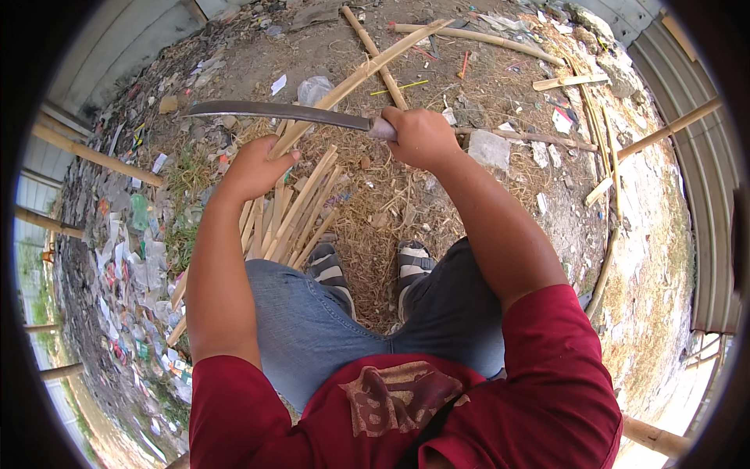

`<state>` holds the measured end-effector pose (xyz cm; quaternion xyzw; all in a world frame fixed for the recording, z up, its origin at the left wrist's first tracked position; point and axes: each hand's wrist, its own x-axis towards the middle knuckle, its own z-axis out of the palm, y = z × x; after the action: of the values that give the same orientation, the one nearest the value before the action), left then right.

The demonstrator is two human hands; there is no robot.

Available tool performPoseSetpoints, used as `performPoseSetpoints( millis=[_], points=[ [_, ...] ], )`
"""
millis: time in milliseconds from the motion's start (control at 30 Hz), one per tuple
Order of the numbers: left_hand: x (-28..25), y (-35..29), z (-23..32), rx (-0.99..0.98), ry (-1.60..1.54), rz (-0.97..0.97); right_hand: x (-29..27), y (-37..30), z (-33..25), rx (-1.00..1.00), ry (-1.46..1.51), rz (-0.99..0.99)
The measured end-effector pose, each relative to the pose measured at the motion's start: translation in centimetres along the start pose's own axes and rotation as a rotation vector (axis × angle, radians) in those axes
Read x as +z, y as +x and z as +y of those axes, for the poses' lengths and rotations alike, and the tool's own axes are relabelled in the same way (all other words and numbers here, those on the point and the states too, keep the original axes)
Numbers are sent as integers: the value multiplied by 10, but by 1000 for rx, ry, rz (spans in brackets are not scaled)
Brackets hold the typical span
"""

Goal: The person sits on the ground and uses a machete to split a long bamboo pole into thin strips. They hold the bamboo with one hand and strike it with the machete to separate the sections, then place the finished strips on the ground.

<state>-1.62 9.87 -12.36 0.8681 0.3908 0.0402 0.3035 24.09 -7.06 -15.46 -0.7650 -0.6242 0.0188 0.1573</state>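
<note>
My right hand [422,134] grips the handle of a long curved knife [273,112], whose dark blade reaches left across the view. My left hand [254,168] holds a long split bamboo strip [363,74] that runs up and to the right, crossing under the blade. The blade's edge rests on or just above the strip near my left fingers. Below my left hand, a bundle of several cut bamboo strips [293,215] leans against my left knee.
Dry straw and dirt cover the ground [375,211] around my sandalled feet [410,262]. More bamboo poles [484,37] lie at the top and right. Litter [129,258] piles along the left. Corrugated metal walls [703,164] curve round both sides.
</note>
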Motion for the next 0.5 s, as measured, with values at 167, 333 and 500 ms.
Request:
performPoseSetpoints(
  millis=[167,333,500],
  points=[
    [-3,4,-6,55,122,-73,23,7,79,389,139,101],
    [1,9,-18,-8,15,-136,8,-1,44,231,95,22],
    [-9,-2,-15,33,-7,-88,-17,1,23,54,-51,-55]
  ],
)
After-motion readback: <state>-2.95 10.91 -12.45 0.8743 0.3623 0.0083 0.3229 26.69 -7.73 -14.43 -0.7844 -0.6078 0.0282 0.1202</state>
